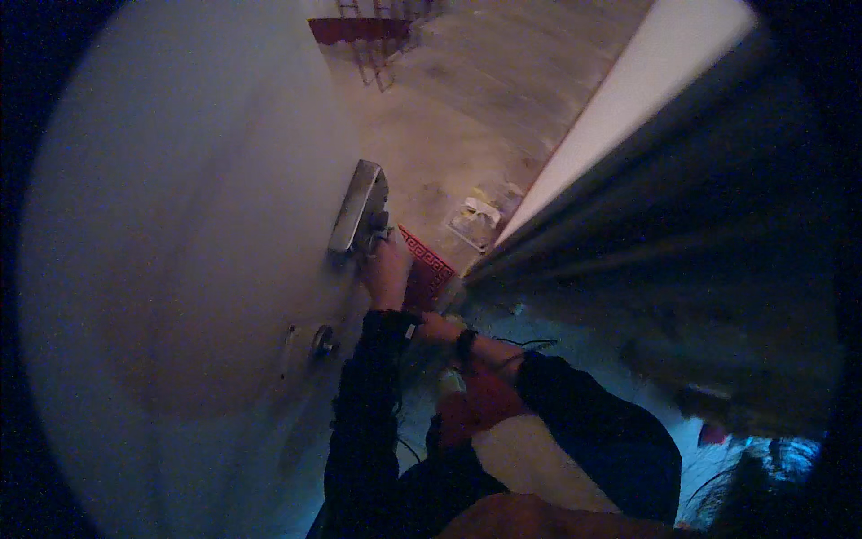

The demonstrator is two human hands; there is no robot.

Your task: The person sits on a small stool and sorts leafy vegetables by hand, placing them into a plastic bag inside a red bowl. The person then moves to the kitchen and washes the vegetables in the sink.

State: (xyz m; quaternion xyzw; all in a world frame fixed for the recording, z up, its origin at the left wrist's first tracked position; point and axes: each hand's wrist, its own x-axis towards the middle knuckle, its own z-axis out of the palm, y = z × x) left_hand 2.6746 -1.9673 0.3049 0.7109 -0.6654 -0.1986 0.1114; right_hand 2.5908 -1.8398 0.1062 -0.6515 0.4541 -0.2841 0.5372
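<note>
My left hand (pixel 387 266) reaches up to a metal rim lock (pixel 357 205) on the edge of a pale door (pixel 202 222). Its fingers are at a small dark part on the lock's near side; blur hides whether they grip it. My right hand (pixel 439 328), with a dark band at the wrist, lies just beside the left cuff; its fingers are too dim to make out. A round metal door knob or lock cylinder (pixel 325 342) sits lower on the door. Below my right forearm is a red item (pixel 481 401), perhaps fabric.
A red mat with a key-pattern border (pixel 431 259) lies on the floor past my hands. Near it is a whitish flat item (pixel 477 222). A pale upright panel (pixel 626 114) and dark folds like a curtain (pixel 660 202) stand at right. Farther off is a red object with thin bars (pixel 360 30).
</note>
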